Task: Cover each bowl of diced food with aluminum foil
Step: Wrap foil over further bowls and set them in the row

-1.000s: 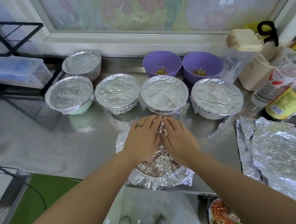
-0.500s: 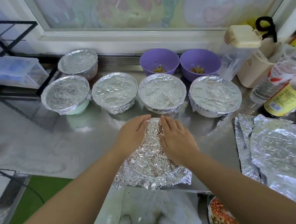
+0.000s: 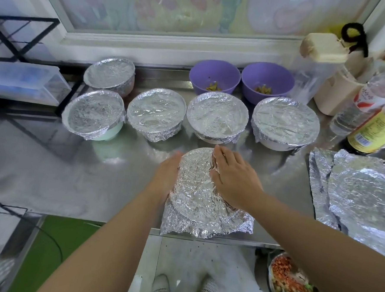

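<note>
The right hand (image 3: 232, 180) lies flat on top of the foil-draped bowl (image 3: 193, 191), fingers (image 3: 220, 158) straight and close together. The left hand (image 3: 166, 178) presses the bowl's left side, its fingers extended but blurred. This bowl sits at lower centre of the frame, at the desk's (image 3: 50, 171) near edge, and its foil (image 3: 204, 225) hangs loose in front. Beyond it stand five foil-covered bowls (image 3: 156, 112) and two uncovered purple bowls (image 3: 214, 76). Spare foil sheets (image 3: 360, 190) lie at the right.

Foil (image 3: 195, 191) hides the near bowl; fingertips of the left hand (image 3: 166, 178) too.
</note>
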Demonstrator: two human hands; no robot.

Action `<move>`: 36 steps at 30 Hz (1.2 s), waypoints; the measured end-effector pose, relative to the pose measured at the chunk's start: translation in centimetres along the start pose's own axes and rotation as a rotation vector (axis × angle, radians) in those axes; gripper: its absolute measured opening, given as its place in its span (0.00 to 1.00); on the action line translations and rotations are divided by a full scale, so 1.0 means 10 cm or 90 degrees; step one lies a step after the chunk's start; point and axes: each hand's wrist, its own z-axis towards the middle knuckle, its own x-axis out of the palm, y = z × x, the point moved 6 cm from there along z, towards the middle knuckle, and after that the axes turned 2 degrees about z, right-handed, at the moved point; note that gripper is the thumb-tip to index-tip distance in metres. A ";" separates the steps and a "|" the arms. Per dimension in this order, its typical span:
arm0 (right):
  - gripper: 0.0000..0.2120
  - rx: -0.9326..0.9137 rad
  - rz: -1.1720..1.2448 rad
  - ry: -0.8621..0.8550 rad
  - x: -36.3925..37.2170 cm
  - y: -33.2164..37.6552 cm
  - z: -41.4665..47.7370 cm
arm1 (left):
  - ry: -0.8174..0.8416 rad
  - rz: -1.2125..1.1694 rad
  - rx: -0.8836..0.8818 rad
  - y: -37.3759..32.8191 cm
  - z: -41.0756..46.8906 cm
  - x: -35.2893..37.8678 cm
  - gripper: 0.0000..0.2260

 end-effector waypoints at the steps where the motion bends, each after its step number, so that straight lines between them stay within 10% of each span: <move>1: 0.31 0.000 0.001 0.002 0.00 0.00 0.00 | -0.012 0.023 0.019 -0.02 -0.03 -0.01 0.23; 6: 0.31 0.008 0.017 0.007 -0.02 -0.01 0.00 | -0.194 0.011 0.187 0.08 -0.41 0.01 0.20; 12: 0.31 0.016 0.014 0.002 -0.01 0.01 -0.01 | -0.315 -0.084 0.110 0.44 -0.51 0.27 0.21; 24: 0.31 0.025 0.019 0.002 0.01 -0.02 0.00 | -0.272 -0.277 0.103 0.47 -0.56 0.31 0.19; 32: 0.26 0.139 0.386 -0.191 -0.31 -0.13 -0.22 | -0.185 0.413 0.528 -0.05 -0.47 0.06 0.26; 36: 0.22 0.207 0.474 -0.228 -0.24 -0.02 -0.37 | -0.050 0.681 0.513 -0.24 -0.19 0.35 0.34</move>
